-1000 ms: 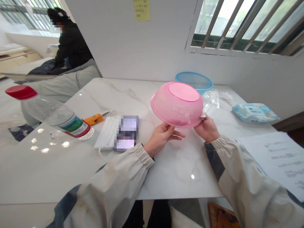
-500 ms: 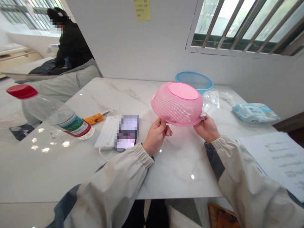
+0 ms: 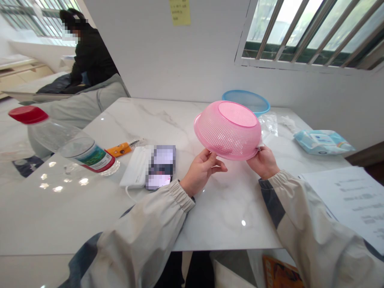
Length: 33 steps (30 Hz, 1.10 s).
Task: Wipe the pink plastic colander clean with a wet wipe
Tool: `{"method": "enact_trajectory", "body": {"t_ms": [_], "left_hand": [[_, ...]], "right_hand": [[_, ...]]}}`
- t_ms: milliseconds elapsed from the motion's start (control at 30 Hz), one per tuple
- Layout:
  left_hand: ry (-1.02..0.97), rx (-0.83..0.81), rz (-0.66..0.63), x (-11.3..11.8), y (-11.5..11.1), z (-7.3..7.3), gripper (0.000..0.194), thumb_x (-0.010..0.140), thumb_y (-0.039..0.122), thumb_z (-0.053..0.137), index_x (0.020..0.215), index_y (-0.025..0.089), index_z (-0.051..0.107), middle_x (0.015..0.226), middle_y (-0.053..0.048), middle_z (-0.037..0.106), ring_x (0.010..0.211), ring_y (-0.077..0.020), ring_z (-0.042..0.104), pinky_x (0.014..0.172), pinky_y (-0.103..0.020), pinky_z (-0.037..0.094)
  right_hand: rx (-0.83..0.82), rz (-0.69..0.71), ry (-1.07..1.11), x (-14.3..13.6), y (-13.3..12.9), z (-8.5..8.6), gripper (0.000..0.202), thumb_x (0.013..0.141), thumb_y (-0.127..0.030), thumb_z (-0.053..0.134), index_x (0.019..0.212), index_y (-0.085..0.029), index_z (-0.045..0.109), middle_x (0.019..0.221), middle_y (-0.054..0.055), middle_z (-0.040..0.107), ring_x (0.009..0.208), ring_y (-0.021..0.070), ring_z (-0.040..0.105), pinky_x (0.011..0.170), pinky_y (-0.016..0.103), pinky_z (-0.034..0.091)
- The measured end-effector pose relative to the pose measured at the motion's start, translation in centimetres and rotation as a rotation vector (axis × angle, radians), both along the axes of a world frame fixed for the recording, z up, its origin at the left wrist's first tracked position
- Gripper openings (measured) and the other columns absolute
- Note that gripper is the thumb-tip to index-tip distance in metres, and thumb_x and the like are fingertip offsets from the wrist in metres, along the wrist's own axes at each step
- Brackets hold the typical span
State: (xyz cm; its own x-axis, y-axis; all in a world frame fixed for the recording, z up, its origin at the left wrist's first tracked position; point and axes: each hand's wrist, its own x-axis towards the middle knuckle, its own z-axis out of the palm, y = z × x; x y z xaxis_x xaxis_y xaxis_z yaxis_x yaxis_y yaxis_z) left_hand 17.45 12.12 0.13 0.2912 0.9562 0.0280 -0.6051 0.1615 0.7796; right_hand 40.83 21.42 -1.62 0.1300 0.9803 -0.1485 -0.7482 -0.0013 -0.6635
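Note:
A pink plastic mesh colander [image 3: 229, 130] is held upside down above the table, its flat base facing up and tilted. My left hand [image 3: 202, 170] is at its near lower rim, thumb and forefinger pinched at the edge and the other fingers reaching out beneath. The right-hand end of the rim is gripped by my right hand [image 3: 263, 163], whose fingertips are partly hidden. Something small and whitish shows at that grip, too little to name. Behind the pink colander stands a blue mesh colander [image 3: 247, 102], partly covered by it.
Left on the marble-look table [image 3: 222, 224] are a red-capped bottle [image 3: 87, 154], an orange packet [image 3: 120, 149], a white power bank [image 3: 136, 168] and a phone [image 3: 161, 168]. Right are clear plastic wrapping [image 3: 269, 123], a wipes pack [image 3: 322, 142] and papers [image 3: 351, 196]. A person [image 3: 93, 56] sits beyond.
The pink colander has shifted slightly right and tilted a little more. My left hand has moved a bit right along the rim, its lower fingers now stretched further out.

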Motion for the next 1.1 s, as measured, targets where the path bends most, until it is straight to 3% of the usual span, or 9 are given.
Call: {"method": "enact_trajectory", "body": {"t_ms": [100,167,300,433,667,900,1100], "left_hand": [[0.045,0.021,-0.121,0.1,-0.2,-0.2,0.049,0.085,0.048,0.100,0.112,0.018,0.072,0.103,-0.007,0.077,0.093,-0.0236,0.081,0.084,-0.037,0.065],[0.065,0.023,-0.130,0.1,-0.2,-0.5,0.049,0.086,0.051,0.099,0.110,0.017,0.073,0.102,-0.007,0.077,0.094,-0.0244,0.081,0.083,-0.036,0.064],[0.090,0.039,-0.044,0.0,0.2,-0.9,0.050,0.088,0.057,0.096,0.107,0.017,0.071,0.087,-0.004,0.076,0.077,-0.0185,0.076,0.077,-0.033,0.060],[0.079,0.020,0.078,-0.1,0.6,-0.8,0.045,0.090,0.054,0.094,0.102,0.018,0.068,0.086,0.000,0.073,0.063,-0.0106,0.064,0.068,-0.029,0.054],[-0.050,-0.040,0.200,-0.1,0.5,0.0,0.043,0.100,0.044,0.086,0.087,0.021,0.053,0.078,0.006,0.064,0.056,-0.0072,0.048,0.066,-0.029,0.052],[0.028,-0.037,0.131,-0.1,0.4,-0.2,0.039,0.098,0.049,0.087,0.097,0.020,0.060,0.079,0.003,0.069,0.061,-0.0113,0.062,0.075,-0.033,0.059],[0.124,-0.049,0.069,-0.2,0.4,-0.6,0.049,0.091,0.047,0.092,0.116,0.019,0.061,0.079,0.001,0.073,0.069,-0.0171,0.074,0.081,-0.038,0.061]], "right_hand": [[0.020,0.037,-0.025,-0.2,-0.3,0.2,0.039,0.100,-0.012,0.054,0.124,-0.027,0.081,0.100,-0.002,0.088,0.091,0.0171,0.084,0.096,0.030,0.070],[0.026,0.054,-0.041,-0.4,-0.4,0.3,0.039,0.099,-0.012,0.056,0.125,-0.027,0.081,0.102,-0.002,0.089,0.094,0.0181,0.084,0.099,0.032,0.070],[0.010,0.047,-0.021,-0.5,-0.6,0.6,0.036,0.100,-0.012,0.055,0.121,-0.025,0.081,0.100,-0.001,0.088,0.092,0.0164,0.084,0.092,0.026,0.070],[0.000,0.049,0.006,-0.6,-0.7,0.9,0.038,0.101,-0.010,0.054,0.121,-0.028,0.081,0.096,-0.003,0.088,0.089,0.0147,0.084,0.087,0.024,0.071],[0.001,0.025,0.003,-0.5,-0.5,0.6,0.041,0.100,-0.007,0.052,0.118,-0.029,0.081,0.089,-0.004,0.087,0.083,0.0151,0.083,0.084,0.025,0.071],[-0.021,-0.026,-0.001,-0.2,-0.1,0.6,0.045,0.103,-0.007,0.049,0.130,-0.027,0.080,0.096,-0.002,0.088,0.084,0.0160,0.084,0.090,0.027,0.071],[0.025,-0.016,-0.009,-0.6,-0.4,0.9,0.040,0.107,-0.011,0.047,0.123,-0.025,0.081,0.097,0.000,0.088,0.085,0.0161,0.084,0.089,0.028,0.071]]}}
